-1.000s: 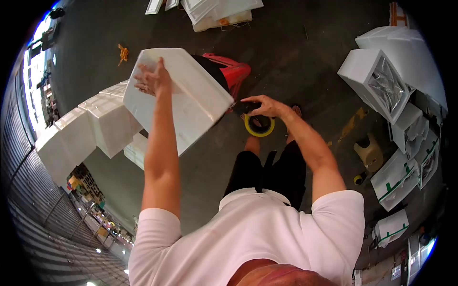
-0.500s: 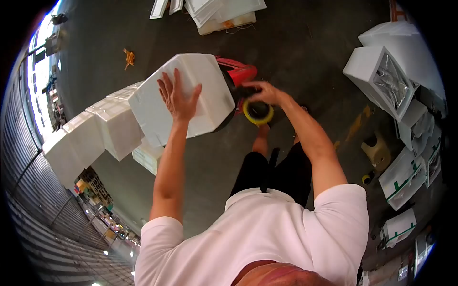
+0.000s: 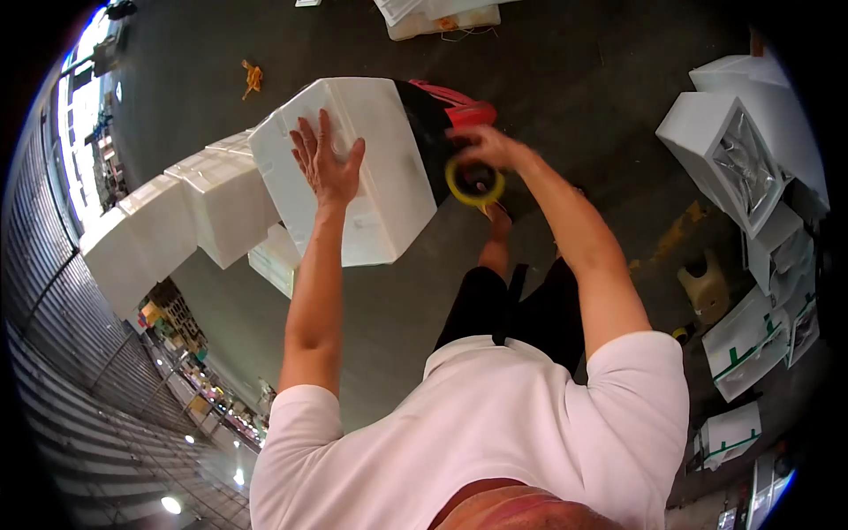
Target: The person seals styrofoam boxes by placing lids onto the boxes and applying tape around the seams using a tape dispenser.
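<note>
My left hand (image 3: 331,172) lies flat with fingers spread on the top of a large white foam box (image 3: 380,185). At the box's right end my right hand (image 3: 486,148) is curled at the upper edge of a roll of tape (image 3: 454,187) with a yellow rim; the fingers are somewhat blurred. A dark surface (image 3: 427,132) shows along the box's right end, close to the roll. Just beyond it is a red object (image 3: 470,115) whose kind I cannot make out.
More white foam boxes (image 3: 221,208) run in a row to the left. On the right are several foam boxes (image 3: 707,146), some with green tape, and a beige plastic object (image 3: 704,287). White foam pieces (image 3: 442,19) lie at the top, and an orange scrap (image 3: 253,78) is on the floor.
The view has shifted slightly. More of the dark surface shows at the box's right end, between box and tape roll. My left hand stays flat on the box.
</note>
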`<state>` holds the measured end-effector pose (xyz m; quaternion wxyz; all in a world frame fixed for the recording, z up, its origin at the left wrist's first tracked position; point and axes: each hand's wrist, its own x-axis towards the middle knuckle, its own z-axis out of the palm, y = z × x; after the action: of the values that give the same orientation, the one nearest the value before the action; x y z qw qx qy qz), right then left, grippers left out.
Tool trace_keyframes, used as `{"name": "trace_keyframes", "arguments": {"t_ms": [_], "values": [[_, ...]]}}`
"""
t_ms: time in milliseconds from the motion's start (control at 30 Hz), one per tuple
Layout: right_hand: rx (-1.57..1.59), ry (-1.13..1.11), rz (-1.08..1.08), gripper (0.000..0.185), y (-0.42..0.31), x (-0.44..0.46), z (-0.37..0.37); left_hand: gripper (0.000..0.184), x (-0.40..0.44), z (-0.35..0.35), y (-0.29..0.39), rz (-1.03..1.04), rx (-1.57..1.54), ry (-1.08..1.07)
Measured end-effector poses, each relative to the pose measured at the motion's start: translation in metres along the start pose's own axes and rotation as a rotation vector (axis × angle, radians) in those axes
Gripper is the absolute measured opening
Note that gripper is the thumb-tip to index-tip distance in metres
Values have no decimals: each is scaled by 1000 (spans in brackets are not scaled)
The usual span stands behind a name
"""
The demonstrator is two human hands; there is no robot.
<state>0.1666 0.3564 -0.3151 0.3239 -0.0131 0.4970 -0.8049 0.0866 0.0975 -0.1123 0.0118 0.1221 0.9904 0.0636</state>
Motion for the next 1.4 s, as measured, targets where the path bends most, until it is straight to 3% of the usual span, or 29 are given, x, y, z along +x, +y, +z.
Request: {"name": "trace_keyframes", "arguments": {"t_ms": [33,100,133,233,267,333,367,400,467,533,567,600,633,667,800,1000,1067,1133,1200,1233,1300,1333,1400], "values": [[-232,1,-11,61,12,-32,8,83,4,4,-1,-98,6,40],[-298,-93,62,67,15,-74,23,84,15,12,-4,-285,16,98],[-399,-53,-52,65,12,-79,31,84,22,13,-6,-286,9,101],[-257,37,-43,60,-15,-63,2,85,43,1,2,-849,-152,209],[-298,54,-64,58,-20,-50,-11,85,34,5,1,-833,-156,213],[-132,22,-101,55,-23,-16,-31,94,3,23,-15,256,-69,270],[-205,28,-73,53,-38,-7,-35,98,-19,10,20,262,-27,105],[-274,24,-33,52,-48,-1,-40,103,-42,-4,55,252,17,-67],[-173,115,-29,55,-49,-5,-43,103,-27,6,54,162,57,-12],[-72,95,-270,58,-3,-20,-36,102,-9,9,60,18,61,25],[4,25,-81,61,-17,-58,-19,100,-4,13,60,-74,33,54],[-322,79,-52,64,0,-82,-12,100,3,14,60,-75,28,57],[-285,52,-77,65,15,-102,-5,100,13,15,62,-160,32,75],[-323,46,42,64,15,-118,0,100,19,17,63,-252,35,88],[-263,14,48,64,6,-117,7,101,37,21,61,-394,27,93],[-425,37,47,63,-39,-89,10,101,56,18,67,-584,-23,115],[-1009,-236,37,65,-54,-92,29,101,65,14,68,-677,-41,132],[-980,-224,-9,65,-5,-85,18,102,76,8,64,-758,-30,152],[-221,606,-265,69,44,-73,-1,103,86,11,58,-862,-25,158],[-218,600,-250,69,31,-66,1,104,88,11,58,-887,-45,186],[477,1252,-242,73,-20,-29,10,104,89,9,61,-917,-82,211],[205,1400,-245,72,-17,2,21,104,87,11,58,-922,-92,211],[188,1436,-395,73,-13,26,50,103,93,9,47,-962,-139,273]]}}
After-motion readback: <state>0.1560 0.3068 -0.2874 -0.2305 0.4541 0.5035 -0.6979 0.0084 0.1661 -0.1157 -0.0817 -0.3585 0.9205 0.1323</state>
